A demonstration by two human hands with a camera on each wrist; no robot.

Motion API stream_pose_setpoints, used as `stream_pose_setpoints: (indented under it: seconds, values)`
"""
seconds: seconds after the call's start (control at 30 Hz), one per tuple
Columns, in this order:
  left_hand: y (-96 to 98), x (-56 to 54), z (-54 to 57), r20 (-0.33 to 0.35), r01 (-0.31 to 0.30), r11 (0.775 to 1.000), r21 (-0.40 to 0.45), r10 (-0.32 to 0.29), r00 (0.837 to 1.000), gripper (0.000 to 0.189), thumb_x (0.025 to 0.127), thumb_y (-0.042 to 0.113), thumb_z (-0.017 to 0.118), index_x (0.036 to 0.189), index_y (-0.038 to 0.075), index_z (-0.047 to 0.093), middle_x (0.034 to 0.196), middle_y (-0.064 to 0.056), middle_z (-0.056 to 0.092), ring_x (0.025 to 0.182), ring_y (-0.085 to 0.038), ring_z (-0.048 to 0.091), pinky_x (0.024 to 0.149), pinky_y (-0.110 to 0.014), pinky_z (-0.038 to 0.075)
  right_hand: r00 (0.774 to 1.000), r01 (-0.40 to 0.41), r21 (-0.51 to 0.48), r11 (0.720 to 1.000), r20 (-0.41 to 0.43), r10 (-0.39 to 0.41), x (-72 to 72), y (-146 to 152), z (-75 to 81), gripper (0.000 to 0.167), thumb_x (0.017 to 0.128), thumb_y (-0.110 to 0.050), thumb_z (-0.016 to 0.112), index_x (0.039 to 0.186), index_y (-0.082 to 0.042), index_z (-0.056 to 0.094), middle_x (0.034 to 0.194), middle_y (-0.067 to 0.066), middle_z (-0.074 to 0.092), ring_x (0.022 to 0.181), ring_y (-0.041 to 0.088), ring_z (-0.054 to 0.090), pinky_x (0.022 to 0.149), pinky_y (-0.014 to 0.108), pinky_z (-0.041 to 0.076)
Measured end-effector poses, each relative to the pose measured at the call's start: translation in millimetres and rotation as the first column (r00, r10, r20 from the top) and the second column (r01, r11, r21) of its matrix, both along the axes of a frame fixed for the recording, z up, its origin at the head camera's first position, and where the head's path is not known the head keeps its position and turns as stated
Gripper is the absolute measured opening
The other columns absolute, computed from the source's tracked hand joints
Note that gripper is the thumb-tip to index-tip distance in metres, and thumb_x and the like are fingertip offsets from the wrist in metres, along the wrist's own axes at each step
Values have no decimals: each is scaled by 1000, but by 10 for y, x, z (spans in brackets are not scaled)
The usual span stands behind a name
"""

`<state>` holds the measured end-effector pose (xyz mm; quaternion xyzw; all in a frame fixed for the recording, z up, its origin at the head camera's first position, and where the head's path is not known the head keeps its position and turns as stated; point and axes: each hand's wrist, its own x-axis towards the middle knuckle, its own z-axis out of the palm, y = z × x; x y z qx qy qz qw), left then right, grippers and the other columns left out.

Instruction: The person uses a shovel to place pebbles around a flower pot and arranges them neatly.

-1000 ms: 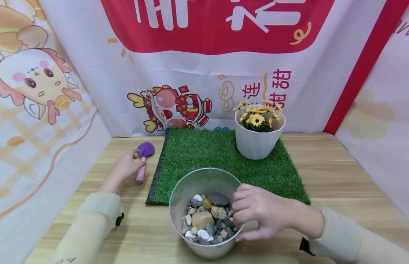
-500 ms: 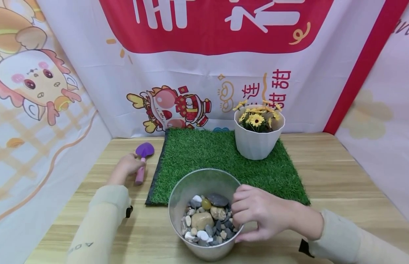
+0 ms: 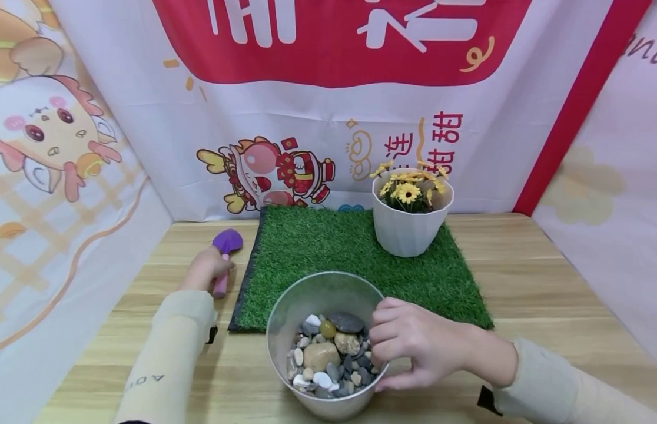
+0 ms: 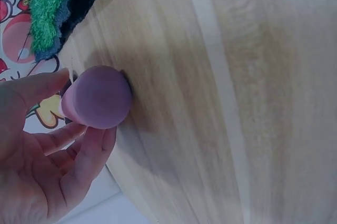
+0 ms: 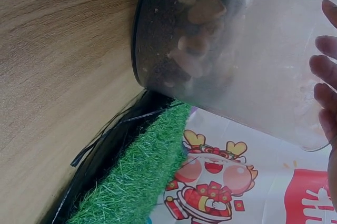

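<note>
Head view has our left hand (image 3: 205,269) curled round one trowel (image 3: 227,243) near the left edge of the table (image 3: 530,265), while our right hand (image 3: 415,341) pinches one bucket (image 3: 331,406) at its rim, with pebbles (image 3: 328,359) too many to count, by the near edge of one mat (image 3: 318,241); one flowerpot (image 3: 409,231) stands toward the mat's far right corner. Left wrist view has the trowel's handle (image 4: 102,98) between our thumb (image 4: 46,83) and fingers (image 4: 89,155); right wrist view, our fingertips (image 5: 322,70) slightly apart at the bucket's rim.

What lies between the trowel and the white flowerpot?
The head view shows a strip of bare tabletop beside the trowel, then the artificial grass mat bearing the flowerpot.
</note>
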<state>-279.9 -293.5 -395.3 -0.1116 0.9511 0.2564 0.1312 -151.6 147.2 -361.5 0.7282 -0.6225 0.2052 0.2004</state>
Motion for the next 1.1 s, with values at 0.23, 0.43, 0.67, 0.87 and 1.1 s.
stream_pose_setpoints:
  seconds: [0.23, 0.43, 0.67, 0.87, 1.1]
  values:
    - [-52, -48, 15, -17, 2, 999, -53, -3, 1000, 46, 95, 17, 66, 118, -21, 54, 115, -41, 57, 99, -45, 61, 99, -55, 49, 1000, 5, -3, 1000, -22, -5, -8, -17, 6, 26, 84, -38, 83, 83, -23, 62, 82, -12, 56, 78, 7, 48, 88, 26, 44]
    - [-63, -74, 27, -18, 17, 995, -98, -18, 1000, 53, 94, 17, 68, 123, -25, 51, 126, -46, 51, 111, -51, 58, 103, -56, 46, 999, 5, -4, 1000, -35, -5, -10, -21, 16, 26, 85, -39, 82, 83, -23, 62, 82, -13, 56, 79, 7, 48, 88, 25, 44]
    - [-78, -30, 40, -25, -33, 994, 107, 36, 999, 33, 99, 12, 63, 113, -17, 57, 117, -40, 55, 93, -37, 62, 93, -50, 54, 999, 1, 0, 1000, -39, -1, -15, -25, 14, 26, 85, -39, 81, 82, -23, 61, 82, -13, 56, 79, 6, 47, 88, 24, 44]
    - [-166, 9, 62, -102, 34, 991, 126, -21, 995, 31, 101, 16, 61, 109, -13, 57, 99, -27, 62, 84, -31, 63, 85, -48, 56, 999, 3, 4, 1000, -39, -3, -8, -17, 0, 24, 85, -39, 81, 82, -23, 62, 83, -13, 58, 79, 6, 48, 89, 24, 44]
    - [-212, 38, 78, -187, 33, 986, 161, -2, 982, 56, 102, 20, 60, 135, -22, 44, 106, -33, 62, 77, -23, 63, 74, -38, 60, 1000, 6, -3, 1000, -25, -6, 8, -3, -8, 24, 85, -38, 81, 83, -24, 63, 82, -13, 57, 79, 5, 47, 89, 24, 43]
